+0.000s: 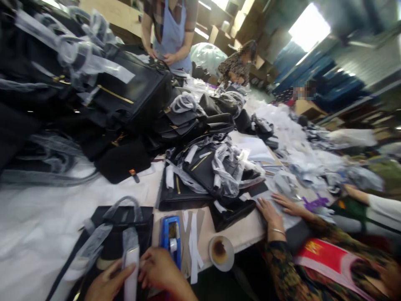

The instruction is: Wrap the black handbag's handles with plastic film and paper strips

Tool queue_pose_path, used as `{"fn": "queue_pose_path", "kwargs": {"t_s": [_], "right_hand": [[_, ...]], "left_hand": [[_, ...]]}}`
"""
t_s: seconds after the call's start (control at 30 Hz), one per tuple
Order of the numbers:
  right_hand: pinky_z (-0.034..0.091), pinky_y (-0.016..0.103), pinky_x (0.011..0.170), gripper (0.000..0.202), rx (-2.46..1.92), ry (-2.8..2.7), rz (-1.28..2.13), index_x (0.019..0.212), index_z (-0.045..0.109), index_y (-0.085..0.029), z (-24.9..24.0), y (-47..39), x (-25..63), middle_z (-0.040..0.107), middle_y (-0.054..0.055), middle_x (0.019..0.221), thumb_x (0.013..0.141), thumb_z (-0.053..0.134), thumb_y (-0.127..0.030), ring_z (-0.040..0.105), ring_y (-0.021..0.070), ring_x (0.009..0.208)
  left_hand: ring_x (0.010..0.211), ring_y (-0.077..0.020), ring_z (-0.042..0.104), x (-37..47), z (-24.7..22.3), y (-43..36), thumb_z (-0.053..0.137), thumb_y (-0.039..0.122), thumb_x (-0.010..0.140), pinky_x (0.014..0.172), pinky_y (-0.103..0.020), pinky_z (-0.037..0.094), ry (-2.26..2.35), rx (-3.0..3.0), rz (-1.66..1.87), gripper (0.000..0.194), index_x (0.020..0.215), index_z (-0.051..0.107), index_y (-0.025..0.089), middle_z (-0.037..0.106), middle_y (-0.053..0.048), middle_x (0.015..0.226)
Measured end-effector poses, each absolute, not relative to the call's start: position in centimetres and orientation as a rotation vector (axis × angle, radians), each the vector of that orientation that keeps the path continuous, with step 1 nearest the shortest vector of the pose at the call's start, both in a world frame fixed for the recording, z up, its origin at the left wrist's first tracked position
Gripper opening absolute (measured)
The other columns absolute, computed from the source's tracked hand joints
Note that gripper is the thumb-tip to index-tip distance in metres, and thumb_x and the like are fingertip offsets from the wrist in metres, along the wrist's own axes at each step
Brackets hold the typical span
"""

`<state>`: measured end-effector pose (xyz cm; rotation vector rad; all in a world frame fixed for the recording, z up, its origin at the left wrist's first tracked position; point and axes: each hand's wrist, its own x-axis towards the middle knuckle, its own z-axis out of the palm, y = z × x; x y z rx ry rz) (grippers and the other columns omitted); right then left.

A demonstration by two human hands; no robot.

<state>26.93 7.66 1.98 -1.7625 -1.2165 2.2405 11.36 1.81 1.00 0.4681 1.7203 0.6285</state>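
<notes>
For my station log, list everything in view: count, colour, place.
Front bag: one, black, near hands
Tape dispenser: one, blue, right of bag
Strips: several, white, grey, beside dispenser
Bowl: one, whitish, table edge
Piled bags: many, black, left and centre
Sheets: one stack, white, mid-table
Wrapping: heaps, white, right of centre
Boxes: several, brown, background
Table: one, pale, underneath
Co-workers: five or more, varied, around
Left hand: one, bare, holding wrapped strap
Right hand: one, bare, beside strap

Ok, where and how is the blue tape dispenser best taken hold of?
I'd grip the far end of the blue tape dispenser from above, fingers across its two long sides. It lies lengthwise away from you with that end uncovered, while the right hand crowds the near end. Come down steeply, since the strips lie close on its right.
</notes>
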Motion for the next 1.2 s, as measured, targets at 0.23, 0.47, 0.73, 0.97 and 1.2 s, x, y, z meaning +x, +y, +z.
{"fn": "queue_pose_path", "kwargs": {"t_s": [0.23, 0.47, 0.73, 0.97, 1.2], "right_hand": [[0.043, 0.021, 0.048, 0.045, -1.49, -0.855, 2.293, 0.097, 0.057, -0.015, 1.8, 5.6, 27.6, 0.063, 0.001, 0.075, 0.067, 0.072, -0.045, 0.056, 0.0104, 0.056], [0.041, 0.021, 0.052, 0.041, -1.525, -0.891, 2.058, 0.098, 0.063, -0.019, 2.4, 3.2, 26.7, 0.062, -0.001, 0.076, 0.071, 0.074, -0.047, 0.051, 0.0102, 0.06], [0.041, 0.022, 0.052, 0.035, -1.663, -0.868, 1.851, 0.085, 0.063, -0.019, 1.6, 3.6, 25.4, 0.063, -0.001, 0.068, 0.07, 0.074, -0.048, 0.053, 0.013, 0.058], [0.046, 0.026, 0.058, 0.035, -1.707, -0.942, 1.802, 0.085, 0.062, -0.019, 1.4, 4.0, 25.2, 0.066, 0.001, 0.067, 0.07, 0.073, -0.049, 0.06, 0.0176, 0.062], [0.048, 0.029, 0.064, 0.029, -1.783, -1.258, 1.639, 0.085, 0.063, -0.019, 1.8, 4.3, 25.1, 0.068, 0.003, 0.072, 0.079, 0.063, -0.048, 0.063, 0.0207, 0.067]], "left_hand": [[0.07, -0.0246, 0.059, 11.5, 1.4, 1.7, 0.074, 0.052, 0.065, 0.061, -0.029, 0.043, 1.585, 0.439, 0.833, 0.045, 0.088, 0.071, 0.013, 0.069, -0.006, 0.076], [0.064, -0.0196, 0.054, 11.8, 0.0, 0.4, 0.072, 0.048, 0.069, 0.057, -0.026, 0.038, 1.585, 0.469, 0.88, 0.04, 0.086, 0.068, 0.012, 0.063, -0.002, 0.069], [0.061, -0.0167, 0.05, 12.0, -0.6, 0.2, 0.072, 0.05, 0.071, 0.055, -0.025, 0.037, 1.621, 0.461, 0.925, 0.041, 0.085, 0.064, 0.013, 0.058, 0.0, 0.068], [0.068, -0.0201, 0.056, 12.7, -1.0, -0.1, 0.07, 0.052, 0.074, 0.059, -0.026, 0.043, 1.672, 0.48, 0.977, 0.041, 0.086, 0.063, 0.013, 0.062, -0.003, 0.075], [0.079, -0.0256, 0.062, 13.4, 0.4, 0.1, 0.059, 0.047, 0.082, 0.074, -0.035, 0.05, 1.841, 0.63, 0.988, 0.033, 0.089, 0.066, 0.015, 0.068, -0.008, 0.084]]}}
